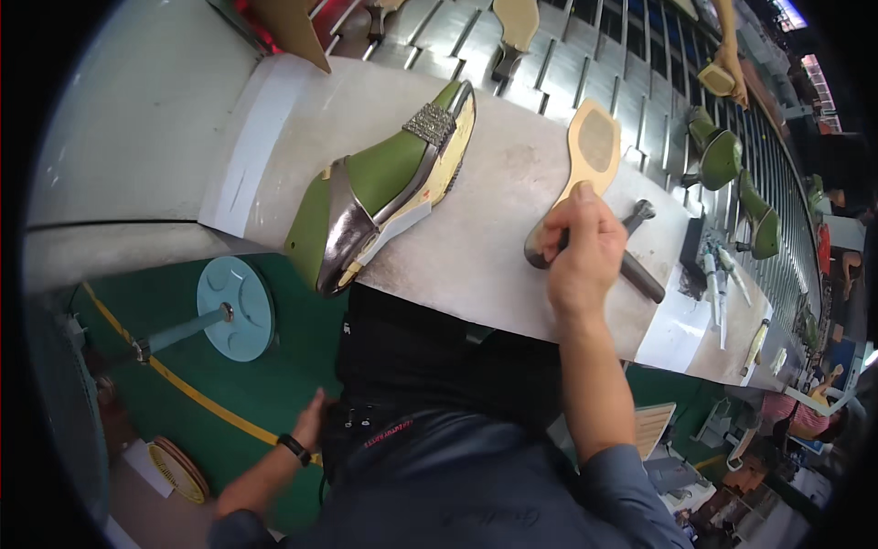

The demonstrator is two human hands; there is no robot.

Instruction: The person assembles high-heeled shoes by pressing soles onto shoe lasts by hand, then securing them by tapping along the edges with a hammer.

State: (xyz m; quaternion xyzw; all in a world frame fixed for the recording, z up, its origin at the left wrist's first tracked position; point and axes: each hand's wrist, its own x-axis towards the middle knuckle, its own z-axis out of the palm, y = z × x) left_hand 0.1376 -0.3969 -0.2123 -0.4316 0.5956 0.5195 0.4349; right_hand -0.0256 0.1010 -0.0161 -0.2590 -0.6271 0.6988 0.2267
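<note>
My right hand [585, 252] is closed around the narrow middle of a tan shoe sole [593, 142] on the pale worktop. Its fingertips are partly hidden. Behind that hand lies a hammer-like tool, its metal head [643, 210] and dark handle [643, 279] showing on either side. To the left, a green shoe [375, 178] rests on its side on a last, overhanging the worktop's near edge. It has pewter straps and a glittery band, and its yellowish underside faces right. Low beside my body, my left hand [311, 425] hangs with fingers loosely extended and nothing visible in it.
A slatted metal conveyor [549, 69] runs along the far side, carrying soles and green shoes [718, 151]. Several brushes or pens [718, 274] stick out of a dark holder at right. Another person's hand [729, 73] is at the conveyor. A blue disc [236, 309] stands below left.
</note>
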